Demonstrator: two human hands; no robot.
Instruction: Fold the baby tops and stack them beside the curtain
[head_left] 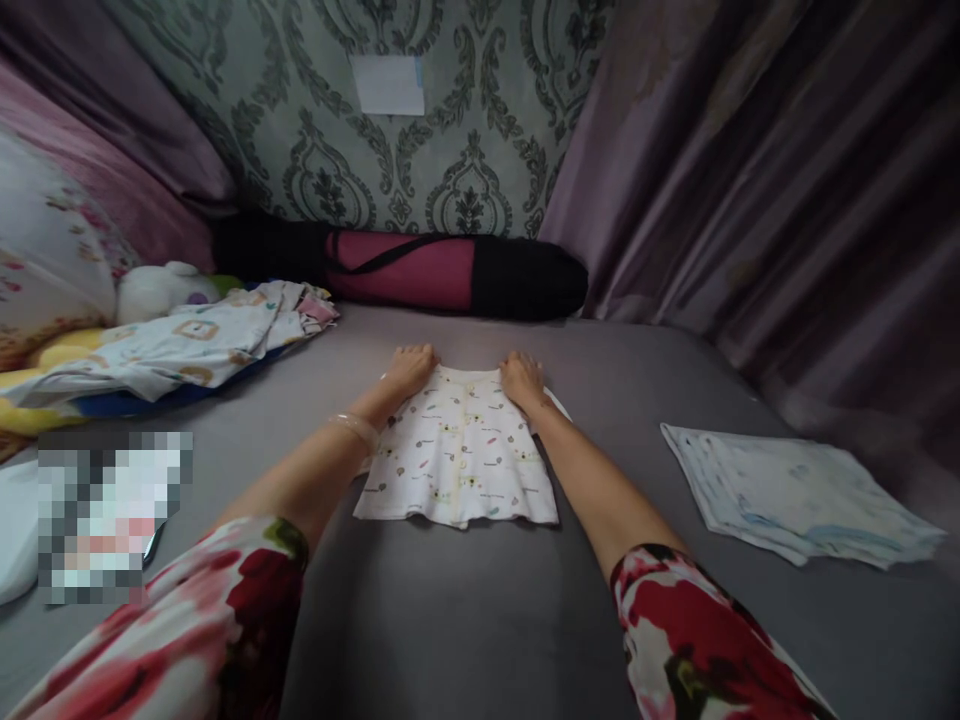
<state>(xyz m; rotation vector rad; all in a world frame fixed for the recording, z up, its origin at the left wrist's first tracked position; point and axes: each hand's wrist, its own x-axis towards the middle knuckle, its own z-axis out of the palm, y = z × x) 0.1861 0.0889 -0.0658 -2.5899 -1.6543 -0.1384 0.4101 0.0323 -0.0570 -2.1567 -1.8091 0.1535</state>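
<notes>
A small white buttoned baby shirt (pixel 461 450) with a tiny print lies spread on the grey bed sheet (pixel 480 620), its collar pointing away from me. My left hand (pixel 412 369) is at its left shoulder, fingers curled down onto the cloth. At the right shoulder my right hand (pixel 523 379) is closed on the fabric in the same way. Both sleeves are partly covered by my hands and forearms. The hem lies slightly wavy on the side nearest me.
Folded white cloths (pixel 802 495) lie in a stack on the right. On the left are a heap of printed clothes (pixel 202 340), a white plush toy (pixel 161 290) and a blurred-out flat item (pixel 120 520). A long black-and-pink bag (pixel 405 268) lies along the wall, between curtains (pixel 675 170).
</notes>
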